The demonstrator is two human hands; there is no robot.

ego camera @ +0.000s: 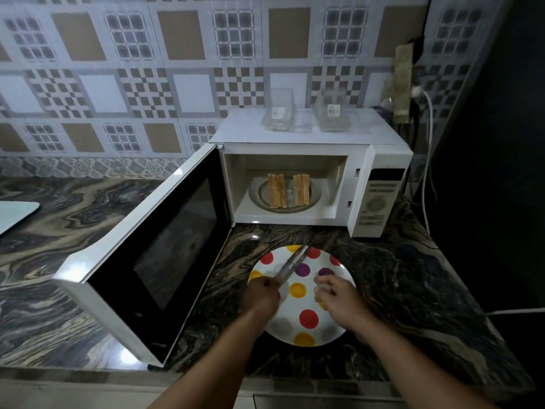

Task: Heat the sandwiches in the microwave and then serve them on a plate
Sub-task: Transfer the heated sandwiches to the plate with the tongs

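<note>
Serving step: left hand (261,295) is gripping tongs (290,264) over the dotted plate (339,326); right hand (334,293) is hovering relaxed, empty. Sandwiches (289,190) are sitting inside the open microwave (380,160). Next: reaching in, clamping one.

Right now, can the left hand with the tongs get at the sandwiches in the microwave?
Probably yes. The microwave door hangs wide open to the left, nothing stands between the left hand holding the tongs and the sandwiches on the turntable.
</note>
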